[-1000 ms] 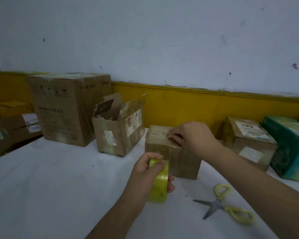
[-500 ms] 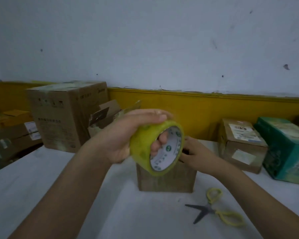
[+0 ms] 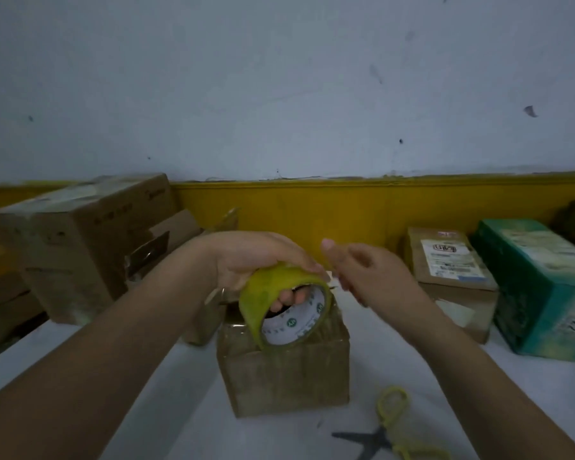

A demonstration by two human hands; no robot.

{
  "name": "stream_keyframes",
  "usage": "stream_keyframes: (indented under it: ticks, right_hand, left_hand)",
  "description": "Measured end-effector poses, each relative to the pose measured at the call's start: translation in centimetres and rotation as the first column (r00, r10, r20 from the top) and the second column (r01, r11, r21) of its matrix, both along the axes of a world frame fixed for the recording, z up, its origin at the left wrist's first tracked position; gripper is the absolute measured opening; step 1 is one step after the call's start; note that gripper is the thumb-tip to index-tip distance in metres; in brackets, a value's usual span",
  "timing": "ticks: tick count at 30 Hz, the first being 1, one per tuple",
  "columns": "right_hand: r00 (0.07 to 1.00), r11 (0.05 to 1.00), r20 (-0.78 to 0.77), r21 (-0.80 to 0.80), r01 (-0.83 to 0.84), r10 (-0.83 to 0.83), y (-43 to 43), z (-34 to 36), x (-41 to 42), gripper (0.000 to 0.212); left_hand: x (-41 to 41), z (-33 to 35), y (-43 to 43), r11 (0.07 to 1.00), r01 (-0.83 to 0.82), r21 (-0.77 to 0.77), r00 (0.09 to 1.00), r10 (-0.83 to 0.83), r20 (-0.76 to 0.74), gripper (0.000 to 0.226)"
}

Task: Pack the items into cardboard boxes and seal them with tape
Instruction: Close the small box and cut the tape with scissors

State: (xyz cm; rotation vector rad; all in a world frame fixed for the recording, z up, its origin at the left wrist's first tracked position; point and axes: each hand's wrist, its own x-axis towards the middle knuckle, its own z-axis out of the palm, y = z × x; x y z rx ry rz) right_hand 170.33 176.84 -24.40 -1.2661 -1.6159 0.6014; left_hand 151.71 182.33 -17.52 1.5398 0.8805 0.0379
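The left hand [image 3: 246, 260] grips the yellow tape roll [image 3: 274, 293]. Its fingers [image 3: 289, 297] are curled through the white core and the thumb lies over the top of the roll. The roll is tilted, with its open side facing the viewer. Directly under those fingers is the small cardboard box [image 3: 286, 376], closed, standing on the white surface [image 3: 146, 410]. The lower edge of the roll is at or just above the box's top.

The right hand [image 3: 369, 273] hangs just to the right of the roll, thumb up. Its fingers are loose, point toward the roll and are too blurred to make out clearly, but nothing shows between them.

Below the right hand's fingers and nearer the viewer, yellow-handled scissors [image 3: 389, 429] lie on the surface beside the small box. Beyond the left hand's fingers is a large brown carton [image 3: 80, 244]. Past the right hand's fingers are a labelled brown box [image 3: 452, 270] and a green box [image 3: 538, 287].
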Motion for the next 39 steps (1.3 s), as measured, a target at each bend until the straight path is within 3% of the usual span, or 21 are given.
stream_keyframes:
  ticks: [4,9,11,13,15,18,19,22,24,26,28,30,34,37,39]
  right_hand:
    - [0.987,0.978,-0.136,-0.179,-0.109,0.085,0.6,-1.2,-0.5,0.052]
    - [0.989,0.979,-0.107,-0.165,-0.122,0.105,1.0,-1.9,0.1,0.045]
    - [0.993,0.987,-0.076,-0.13,-0.099,0.09,0.9,-2.0,0.1,0.046]
    - [0.99,0.987,-0.102,-0.114,-0.11,0.098,0.8,-2.0,0.1,0.048]
    - [0.994,0.994,-0.066,-0.063,-0.089,0.085,0.7,-2.0,-0.2,0.048]
    - [0.992,0.993,0.117,0.114,0.031,-0.044,0.6,-2.1,-0.6,0.045]
    - [0.986,0.986,0.146,0.157,0.06,-0.083,0.6,-2.1,-0.7,0.044]
    - [0.991,0.986,0.119,0.159,0.046,-0.066,0.6,-2.2,-0.7,0.046]
    - [0.997,0.993,0.061,0.113,0.032,-0.039,0.5,-2.4,-0.8,0.048]
    - [0.999,0.998,-0.049,0.053,0.024,-0.021,0.5,-2.6,-1.0,0.047]
    - [0.991,1.0,-0.13,0.003,0.022,-0.021,0.6,-2.6,-0.7,0.045]
    - [0.994,0.999,-0.107,0.012,0.03,-0.028,0.6,-2.5,-0.1,0.046]
    - [0.995,0.998,-0.083,-0.033,0.056,-0.058,0.2,-3.6,0.5,0.043]
    - [0.971,0.99,-0.197,-0.067,0.127,-0.138,0.3,-3.7,1.4,0.035]
    - [0.954,0.99,-0.263,-0.057,0.131,-0.141,0.3,-3.4,2.3,0.036]
  left_hand:
    - [1.3,1.3,0.2,0.995,0.071,0.066,0.983,-0.059,-0.172,0.039]
    - [1.0,0.6,-0.1,0.992,0.055,0.113,0.978,-0.031,-0.205,0.067]
    - [0.0,0.0,-0.6,0.95,0.084,0.3,0.963,0.0,-0.27,0.087]
    - [-1.8,-0.5,-1.7,0.826,0.086,0.557,0.951,0.098,-0.292,0.104]
    - [-3.9,-1.7,-2.9,0.752,0.043,0.658,0.975,0.112,-0.192,0.093]
    - [-5.8,-5.2,-3.7,0.555,0.027,0.831,0.985,0.127,-0.117,0.079]
    - [-5.9,-6.1,-3.8,0.529,-0.026,0.848,0.989,0.139,-0.056,0.072]
    - [-5.8,-7.5,-3.8,0.633,-0.223,0.741,0.972,0.202,0.12,0.044]
    - [-5.7,-7.9,-3.6,0.666,-0.299,0.684,0.952,0.257,0.166,0.039]
    - [-5.4,-8.1,-3.4,0.617,-0.339,0.71,0.934,0.311,0.175,0.032]
    - [-5.1,-7.9,-3.2,0.574,-0.341,0.745,0.923,0.354,0.15,0.039]
    - [-5.3,-7.6,-2.9,0.588,-0.262,0.765,0.944,0.322,0.076,0.055]
    - [-5.6,-7.7,-2.0,0.611,-0.124,0.782,0.97,0.242,-0.035,0.059]
    - [-5.0,-8.2,-1.5,0.512,-0.123,0.85,0.957,0.288,-0.035,0.054]
    - [-4.3,-9.0,-1.5,0.452,-0.191,0.871,0.951,0.305,0.05,0.041]
